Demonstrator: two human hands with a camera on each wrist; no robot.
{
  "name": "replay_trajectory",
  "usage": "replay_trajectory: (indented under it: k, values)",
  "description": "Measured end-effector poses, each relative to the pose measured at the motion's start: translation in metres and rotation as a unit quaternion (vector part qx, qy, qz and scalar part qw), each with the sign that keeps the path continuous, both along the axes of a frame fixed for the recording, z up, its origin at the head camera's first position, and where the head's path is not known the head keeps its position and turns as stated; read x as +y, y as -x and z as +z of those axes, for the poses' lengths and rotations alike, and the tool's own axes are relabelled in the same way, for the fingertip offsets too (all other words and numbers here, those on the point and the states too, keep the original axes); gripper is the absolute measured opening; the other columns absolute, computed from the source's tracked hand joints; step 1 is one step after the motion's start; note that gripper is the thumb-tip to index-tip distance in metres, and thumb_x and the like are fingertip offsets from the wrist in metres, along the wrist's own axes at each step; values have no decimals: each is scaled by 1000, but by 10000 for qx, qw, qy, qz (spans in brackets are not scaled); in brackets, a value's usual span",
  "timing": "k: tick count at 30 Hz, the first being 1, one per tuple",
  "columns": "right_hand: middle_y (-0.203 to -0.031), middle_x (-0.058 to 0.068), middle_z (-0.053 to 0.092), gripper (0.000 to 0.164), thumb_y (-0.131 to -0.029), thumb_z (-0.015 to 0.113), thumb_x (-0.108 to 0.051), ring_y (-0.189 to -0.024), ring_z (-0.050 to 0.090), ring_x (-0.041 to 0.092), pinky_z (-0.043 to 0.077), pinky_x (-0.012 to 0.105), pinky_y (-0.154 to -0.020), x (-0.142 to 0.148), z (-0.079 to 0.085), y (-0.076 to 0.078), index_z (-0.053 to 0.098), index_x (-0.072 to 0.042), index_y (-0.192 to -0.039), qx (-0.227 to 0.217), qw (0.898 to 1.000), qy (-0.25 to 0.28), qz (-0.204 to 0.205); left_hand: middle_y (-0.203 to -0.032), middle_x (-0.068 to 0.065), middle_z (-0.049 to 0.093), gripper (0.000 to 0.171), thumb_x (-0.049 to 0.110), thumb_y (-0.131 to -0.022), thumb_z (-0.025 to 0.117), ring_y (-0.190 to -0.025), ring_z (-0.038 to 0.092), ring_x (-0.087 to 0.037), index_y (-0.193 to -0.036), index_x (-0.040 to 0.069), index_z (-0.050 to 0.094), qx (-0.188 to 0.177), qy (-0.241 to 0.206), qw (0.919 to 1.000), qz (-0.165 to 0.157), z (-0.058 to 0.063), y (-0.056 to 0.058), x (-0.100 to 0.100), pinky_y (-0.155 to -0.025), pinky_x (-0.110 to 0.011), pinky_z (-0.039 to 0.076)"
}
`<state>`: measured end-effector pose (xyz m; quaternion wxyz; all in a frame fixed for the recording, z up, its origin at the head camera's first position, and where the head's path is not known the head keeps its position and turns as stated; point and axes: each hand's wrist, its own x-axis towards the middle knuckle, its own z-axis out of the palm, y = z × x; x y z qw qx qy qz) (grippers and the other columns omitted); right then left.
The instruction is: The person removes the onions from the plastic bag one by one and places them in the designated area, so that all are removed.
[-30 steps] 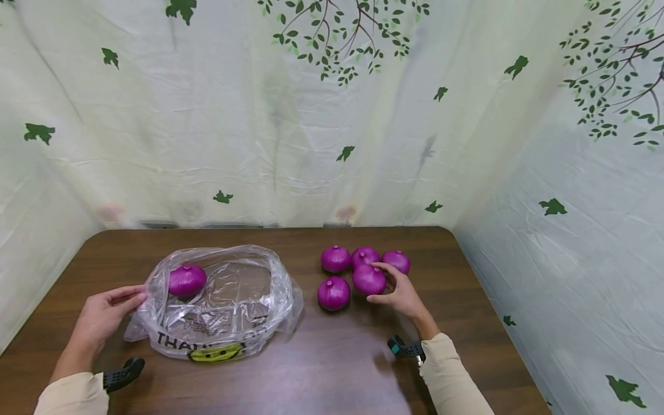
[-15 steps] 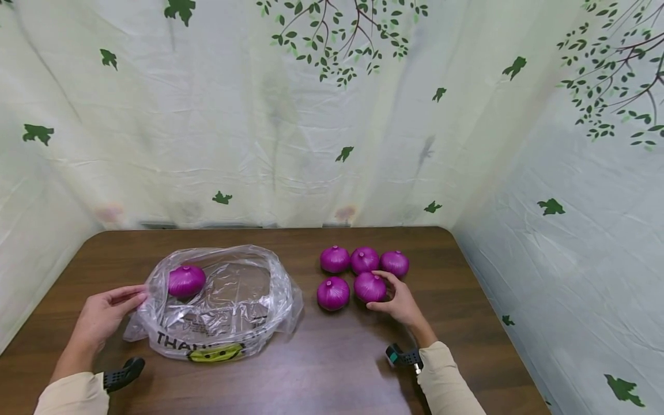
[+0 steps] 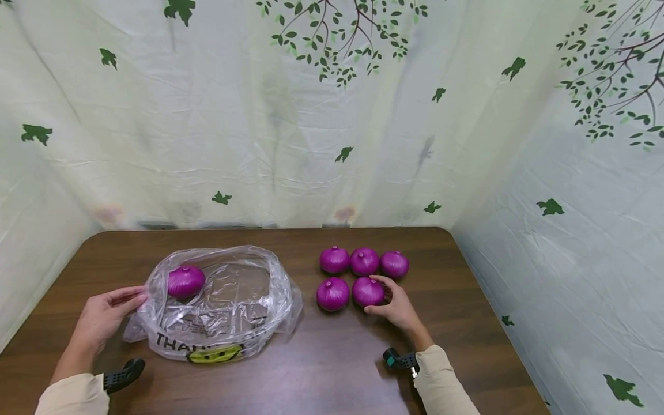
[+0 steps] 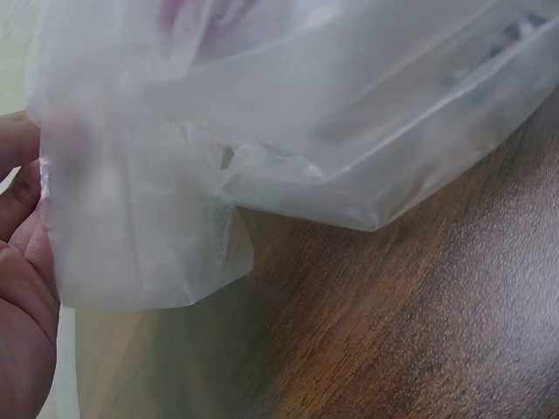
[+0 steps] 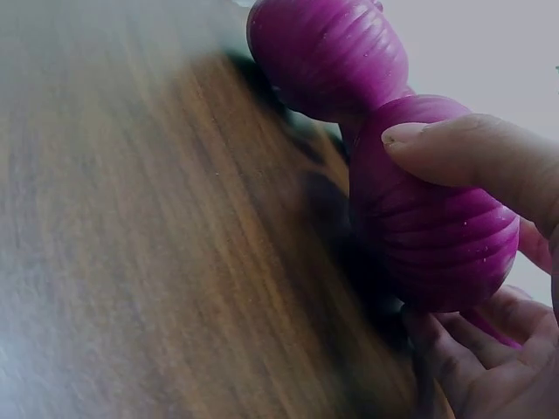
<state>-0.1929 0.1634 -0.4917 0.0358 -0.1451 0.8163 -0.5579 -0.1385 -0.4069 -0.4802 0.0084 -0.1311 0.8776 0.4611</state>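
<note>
On the left of the table lies a clear plastic bag (image 3: 228,288), its mouth spread wide, with one purple onion (image 3: 187,282) inside. My left hand (image 3: 101,317) pinches the bag's left rim between thumb and fingers; in the left wrist view the film hides the fingertips. My right hand (image 3: 396,305) grips another purple onion (image 3: 368,292) from its right side, thumb (image 5: 463,157) on the near side. That onion sits in a front row beside another onion (image 3: 333,294). Behind them stand three more: a left one (image 3: 334,260), a middle one (image 3: 364,261) and a right one (image 3: 394,264).
The brown wooden table (image 3: 321,369) ends at the back against a pale curtain (image 3: 249,127) printed with leaves. Black wrist straps sit on both forearms, the left strap (image 3: 123,374) close to the tabletop.
My right hand has brought its onion a little nearer to me, away from the back row and level with the front-left onion. The left hand and the bag have stayed put.
</note>
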Motion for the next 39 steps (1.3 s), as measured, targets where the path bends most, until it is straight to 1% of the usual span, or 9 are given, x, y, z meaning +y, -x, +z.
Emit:
replay_trajectory:
  k: [4, 9, 17, 25, 30, 33, 35, 37, 39]
  values:
    - [-127, 25, 55, 69, -69, 82, 6, -116, 54, 38, 44, 42, -97, -2, -1, -1, 51, 8, -130, 35, 10000, -12, -29, -94, 15, 63, 59, 36, -93, 63, -75, 50, 14, -125, -12, 54, 26, -73, 10000, -3, -1, 0, 0, -64, -13, 48]
    - [-126, 25, 55, 70, -67, 82, 8, -116, 53, 36, 43, 42, -97, -3, -4, 0, 50, 9, -130, -54, 9999, 138, -80, -91, 24, 58, 58, 35, -93, 63, -76, 50, 15, -125, -12, 55, 105, -95, 9999, -13, -2, 0, 0, -64, -13, 48]
    - [-126, 23, 56, 71, -68, 82, 7, -115, 54, 36, 44, 41, -95, -5, -7, 3, 49, 8, -130, -149, 9994, 244, -168, -92, 22, 58, 58, 36, -93, 63, -75, 50, 15, -125, -12, 55, 111, -42, 9999, -22, -1, 0, 0, -64, -12, 48]
    - [-127, 24, 53, 69, -68, 81, 8, -114, 54, 36, 45, 37, -94, -7, -10, 2, 47, 9, -129, -278, 9982, 482, -242, -87, 30, 54, 57, 36, -93, 63, -76, 50, 15, -124, -13, 55, 181, -67, 9998, -47, -1, -1, 0, -63, -13, 49]
    - [-129, 23, 53, 72, -67, 82, 10, -117, 52, 36, 43, 39, -97, -4, -24, 8, 48, 6, -131, -314, 9969, 662, -292, -87, 30, 53, 58, 35, -93, 63, -76, 50, 15, -124, -13, 55, 192, -93, 9998, -38, 0, -1, 0, -64, -13, 49]
    - [-130, 21, 54, 73, -67, 83, 9, -118, 52, 33, 43, 35, -97, -1, -33, 12, 48, 3, -131, -261, 9971, 646, -302, -86, 31, 52, 57, 35, -93, 63, -76, 51, 14, -124, -13, 55, 209, -148, 9997, -46, 0, -1, 0, -64, -13, 49]
    - [-129, 22, 55, 73, -67, 83, 7, -117, 53, 33, 44, 32, -96, 0, -35, 13, 48, 3, -131, -155, 9977, 611, -265, -86, 32, 53, 56, 35, -93, 64, -76, 51, 14, -123, -12, 56, 237, -192, 9995, -55, 0, -1, 0, -64, -13, 49]
    - [-128, 23, 56, 71, -67, 83, 7, -116, 53, 34, 46, 31, -94, 2, -34, 13, 49, 4, -130, -1, 9980, 586, -230, -86, 33, 53, 54, 34, -93, 64, -77, 52, 14, -121, -11, 58, 268, -222, 9994, -66, 0, -2, 0, -64, -13, 49]
    - [-127, 25, 56, 70, -68, 82, 8, -116, 53, 37, 46, 35, -94, 2, -28, 11, 49, 6, -129, 72, 9982, 543, -237, -85, 33, 53, 53, 34, -93, 64, -77, 52, 14, -120, -10, 59, 289, -248, 9993, -71, 0, -2, 0, -64, -13, 49]
